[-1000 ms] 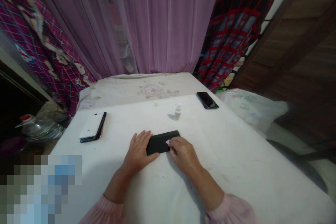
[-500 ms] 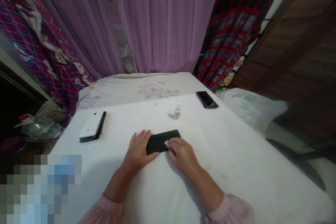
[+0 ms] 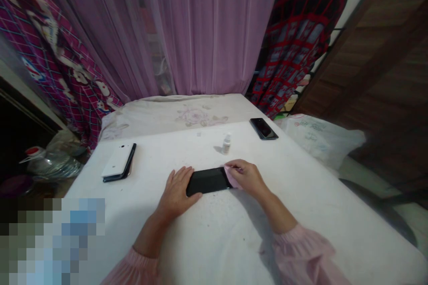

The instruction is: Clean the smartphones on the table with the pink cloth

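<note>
A black phone [image 3: 209,181] lies face up on the white-covered table. My left hand [image 3: 177,190] rests at its left end, fingers apart, with the thumb along the near edge and the fingertips at the far corner. At the right end, my right hand [image 3: 245,175] pinches a small pink cloth [image 3: 233,178] that touches the phone's edge. Beyond the phone stands a small white bottle [image 3: 226,144], upright.
A stack of phones with a white one [image 3: 117,160] on top lies at the left. More dark phones [image 3: 264,128] lie at the back right. A plastic bag [image 3: 321,136] is beside the table's right edge, and a large clear bottle [image 3: 50,162] stands off its left side.
My right hand has moved right, from the middle of the phone's screen to its right end, and more of the pink cloth shows. My left hand has stayed in place.
</note>
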A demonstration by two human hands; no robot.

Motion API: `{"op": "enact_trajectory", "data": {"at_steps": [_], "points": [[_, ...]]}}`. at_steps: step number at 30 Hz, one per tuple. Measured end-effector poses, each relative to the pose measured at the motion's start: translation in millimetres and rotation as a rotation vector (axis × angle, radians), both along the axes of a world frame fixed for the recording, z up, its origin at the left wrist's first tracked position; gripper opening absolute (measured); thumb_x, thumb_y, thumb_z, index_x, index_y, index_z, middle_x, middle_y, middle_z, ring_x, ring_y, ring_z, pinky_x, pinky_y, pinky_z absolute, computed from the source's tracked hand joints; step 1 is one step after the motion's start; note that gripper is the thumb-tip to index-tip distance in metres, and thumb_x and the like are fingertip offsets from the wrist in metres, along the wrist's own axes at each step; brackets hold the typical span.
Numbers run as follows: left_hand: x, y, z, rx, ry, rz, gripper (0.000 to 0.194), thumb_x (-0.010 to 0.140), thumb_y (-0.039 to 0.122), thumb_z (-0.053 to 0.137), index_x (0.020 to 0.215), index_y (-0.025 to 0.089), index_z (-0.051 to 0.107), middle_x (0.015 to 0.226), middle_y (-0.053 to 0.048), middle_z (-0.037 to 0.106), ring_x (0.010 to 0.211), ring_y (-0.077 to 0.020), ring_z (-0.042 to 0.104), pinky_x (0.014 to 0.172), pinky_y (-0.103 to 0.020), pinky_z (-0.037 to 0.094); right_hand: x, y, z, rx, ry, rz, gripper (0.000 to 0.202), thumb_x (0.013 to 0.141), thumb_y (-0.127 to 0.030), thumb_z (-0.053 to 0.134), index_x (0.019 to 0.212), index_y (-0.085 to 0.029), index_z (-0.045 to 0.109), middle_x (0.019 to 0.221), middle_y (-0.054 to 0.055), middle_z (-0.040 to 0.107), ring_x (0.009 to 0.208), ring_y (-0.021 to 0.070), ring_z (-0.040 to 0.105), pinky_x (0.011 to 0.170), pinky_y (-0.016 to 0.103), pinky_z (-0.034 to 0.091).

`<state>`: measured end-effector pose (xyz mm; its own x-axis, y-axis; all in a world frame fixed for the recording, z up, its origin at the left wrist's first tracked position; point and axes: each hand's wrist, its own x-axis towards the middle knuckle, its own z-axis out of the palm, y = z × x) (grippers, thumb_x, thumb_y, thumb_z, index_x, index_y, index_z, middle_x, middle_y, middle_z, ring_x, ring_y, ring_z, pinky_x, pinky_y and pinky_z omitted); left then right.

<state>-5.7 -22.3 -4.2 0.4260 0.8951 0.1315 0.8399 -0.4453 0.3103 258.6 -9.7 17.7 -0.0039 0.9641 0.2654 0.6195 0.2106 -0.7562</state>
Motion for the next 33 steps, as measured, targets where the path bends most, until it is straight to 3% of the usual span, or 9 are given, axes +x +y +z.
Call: {"op": "enact_trajectory", "data": {"at_steps": [4, 8, 11, 15, 22, 27, 30, 33], "points": [[0, -1, -2.3, 0.048, -0.007, -0.005, 0.069, 0.081, 0.042, 0.059, 0.142, 0.018, 0.039, 0.146, -0.013, 0.046, 0.137, -0.0309, 0.038, 0.115, -0.055, 0.022, 7, 21, 3.5, -0.080, -0.011, 0.215, 0.021, 0.075, -0.016, 0.057, 0.084, -0.022, 0.076, 0.090, 0.003, 0.076, 0.086, 0.0190, 0.070, 0.079, 0.030, 0.054], [0, -3, -4.3, 0.088, -0.001, -0.021, 0.073, 0.082, 0.048, 0.060, 0.143, 0.016, 0.037, 0.147, -0.016, 0.044, 0.137, -0.0329, 0.038, 0.114, -0.056, 0.023, 11, 21, 2.6, -0.021, -0.008, 0.355, 0.023, 0.081, -0.018, 0.055, 0.090, -0.022, 0.076, 0.096, 0.005, 0.075, 0.091, 0.0185, 0.069, 0.084, 0.030, 0.053], [0, -4, -6.8, 0.113, -0.001, -0.020, 0.071, 0.084, 0.050, 0.058, 0.143, 0.017, 0.038, 0.147, -0.016, 0.044, 0.137, -0.0334, 0.038, 0.113, -0.056, 0.025, 13, 15, -1.8, 0.048, -0.029, 0.368, 0.022, 0.083, -0.022, 0.058, 0.097, -0.022, 0.076, 0.100, 0.007, 0.073, 0.092, 0.0185, 0.069, 0.084, 0.030, 0.054], [-1, -2, -7.6, 0.144, -0.006, 0.016, 0.059, 0.090, 0.039, 0.050, 0.143, 0.016, 0.038, 0.148, -0.016, 0.043, 0.137, -0.0316, 0.038, 0.113, -0.054, 0.028, 13, 12, -6.0, 0.115, -0.079, 0.355, 0.020, 0.084, -0.020, 0.060, 0.095, -0.023, 0.076, 0.097, 0.006, 0.073, 0.085, 0.0163, 0.069, 0.077, 0.027, 0.055], [4, 0, -0.9, 0.145, 0.032, 0.052, 0.048, 0.093, 0.024, 0.038, 0.140, 0.018, 0.045, 0.148, -0.012, 0.044, 0.139, -0.0296, 0.035, 0.112, -0.055, 0.027, 12, 13, -6.2, 0.180, -0.125, 0.411, 0.022, 0.089, -0.020, 0.056, 0.097, -0.025, 0.075, 0.095, 0.004, 0.074, 0.087, 0.0157, 0.069, 0.080, 0.028, 0.056], [8, 2, 3.6, 0.152, 0.071, 0.101, 0.046, 0.093, 0.020, 0.033, 0.135, 0.019, 0.051, 0.145, -0.010, 0.048, 0.136, -0.0296, 0.040, 0.111, -0.059, 0.027, 5, -4, -3.0, 0.286, -0.207, 0.474, 0.024, 0.092, -0.021, 0.052, 0.097, -0.026, 0.075, 0.096, 0.006, 0.074, 0.087, 0.0168, 0.068, 0.078, 0.030, 0.055], [12, 0, 6.2, 0.181, 0.102, 0.092, 0.047, 0.091, 0.020, 0.036, 0.136, 0.017, 0.050, 0.145, -0.010, 0.048, 0.135, -0.0307, 0.042, 0.111, -0.060, 0.025, -5, -21, 1.2, 0.349, -0.232, 0.540, 0.025, 0.092, -0.017, 0.050, 0.099, -0.025, 0.073, 0.094, 0.006, 0.073, 0.085, 0.0168, 0.066, 0.075, 0.030, 0.055], [15, -3, 6.4, 0.230, 0.111, 0.068, 0.048, 0.092, 0.030, 0.043, 0.137, 0.013, 0.048, 0.145, -0.015, 0.046, 0.135, -0.0334, 0.041, 0.112, -0.061, 0.022, -11, -32, 2.7, 0.370, -0.244, 0.568, 0.025, 0.092, -0.015, 0.049, 0.101, -0.023, 0.072, 0.094, 0.006, 0.072, 0.082, 0.0163, 0.065, 0.073, 0.029, 0.055]]}}
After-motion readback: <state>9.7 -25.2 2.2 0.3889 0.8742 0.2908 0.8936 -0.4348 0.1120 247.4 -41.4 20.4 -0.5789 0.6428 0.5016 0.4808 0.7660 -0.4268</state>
